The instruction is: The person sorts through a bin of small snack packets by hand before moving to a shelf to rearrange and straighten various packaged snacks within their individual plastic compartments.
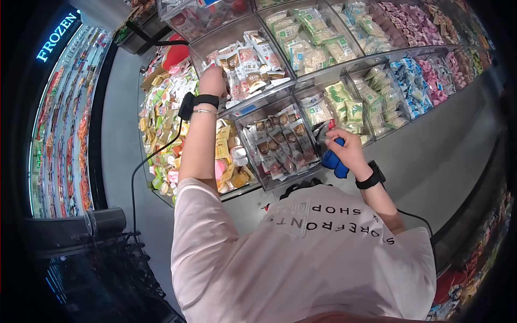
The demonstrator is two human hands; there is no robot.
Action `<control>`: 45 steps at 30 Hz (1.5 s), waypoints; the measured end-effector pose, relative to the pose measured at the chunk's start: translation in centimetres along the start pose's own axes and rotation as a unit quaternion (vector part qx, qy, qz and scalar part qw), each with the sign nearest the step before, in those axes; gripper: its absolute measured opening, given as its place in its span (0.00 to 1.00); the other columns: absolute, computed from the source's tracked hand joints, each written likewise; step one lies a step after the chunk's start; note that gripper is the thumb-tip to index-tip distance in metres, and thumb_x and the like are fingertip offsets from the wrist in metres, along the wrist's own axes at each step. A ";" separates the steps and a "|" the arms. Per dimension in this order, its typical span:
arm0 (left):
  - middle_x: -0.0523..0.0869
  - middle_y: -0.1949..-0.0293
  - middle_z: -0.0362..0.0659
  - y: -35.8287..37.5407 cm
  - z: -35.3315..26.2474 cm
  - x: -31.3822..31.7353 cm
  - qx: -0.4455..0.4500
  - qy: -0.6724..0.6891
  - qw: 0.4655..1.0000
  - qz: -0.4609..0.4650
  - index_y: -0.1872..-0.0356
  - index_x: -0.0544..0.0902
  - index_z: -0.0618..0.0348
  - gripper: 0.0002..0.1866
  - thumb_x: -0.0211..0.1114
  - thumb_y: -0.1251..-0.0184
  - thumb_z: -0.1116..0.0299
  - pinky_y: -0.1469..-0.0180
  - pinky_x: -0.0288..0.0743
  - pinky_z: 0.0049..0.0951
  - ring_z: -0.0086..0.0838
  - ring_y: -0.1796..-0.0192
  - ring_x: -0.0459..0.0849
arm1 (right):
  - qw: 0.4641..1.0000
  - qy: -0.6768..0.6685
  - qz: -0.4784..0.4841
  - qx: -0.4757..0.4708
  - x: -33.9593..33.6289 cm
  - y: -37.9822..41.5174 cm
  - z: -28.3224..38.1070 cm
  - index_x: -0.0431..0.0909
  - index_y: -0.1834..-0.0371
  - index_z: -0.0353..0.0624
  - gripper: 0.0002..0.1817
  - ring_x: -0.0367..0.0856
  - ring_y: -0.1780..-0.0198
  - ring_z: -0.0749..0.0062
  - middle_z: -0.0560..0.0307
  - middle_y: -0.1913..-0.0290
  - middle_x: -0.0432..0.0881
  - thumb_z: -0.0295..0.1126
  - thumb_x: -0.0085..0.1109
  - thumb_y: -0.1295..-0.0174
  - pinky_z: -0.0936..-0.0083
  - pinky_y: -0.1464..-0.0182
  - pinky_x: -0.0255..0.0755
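Note:
My left hand (211, 82) reaches over the left wall of a clear bin (237, 106) of white, brown and pink snack packets (252, 63). Its fingers point away from me and are mostly hidden, right beside the packets. Bunched under the palm of my right hand (349, 149) is a blue cloth (336, 160), with the fingers curled round it. The fingertips are close to a small red-marked packet (326, 127) by the corner of a lower bin. That bin, between my hands, holds upright packets (277, 141) in brown, white and pink.
Jelly cups and wrapped sweets (231, 161) fill a bin under my left forearm. Bins of green packets (312, 40) and blue packets (412, 86) run off to the right. A freezer (67, 124) stands at far left. Black cables (141, 167) trail from both wrist straps.

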State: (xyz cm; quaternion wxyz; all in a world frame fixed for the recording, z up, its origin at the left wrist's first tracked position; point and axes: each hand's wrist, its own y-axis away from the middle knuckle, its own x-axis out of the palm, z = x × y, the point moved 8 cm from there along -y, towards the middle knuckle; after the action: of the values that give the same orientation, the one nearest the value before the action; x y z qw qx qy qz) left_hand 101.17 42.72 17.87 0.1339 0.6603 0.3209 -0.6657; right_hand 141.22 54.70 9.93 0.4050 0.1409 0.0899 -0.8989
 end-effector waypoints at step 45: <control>0.83 0.63 0.55 15.7 -31.3 17.6 0.174 0.153 0.939 0.253 0.56 0.78 0.59 0.22 0.73 0.50 0.61 0.54 0.76 0.45 0.49 0.54 0.82 | 0.976 0.015 -0.128 0.173 -5.0 10.7 -11.2 0.81 0.63 0.40 0.10 0.80 0.70 0.73 0.57 0.70 0.83 0.29 0.66 0.48 0.76 0.63 0.74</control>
State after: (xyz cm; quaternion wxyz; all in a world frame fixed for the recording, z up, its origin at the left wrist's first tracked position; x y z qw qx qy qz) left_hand 133.79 54.03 -0.63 0.1298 0.8267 0.0394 -0.5460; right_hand 154.43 54.25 0.48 0.2549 0.2095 -0.0439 -0.9430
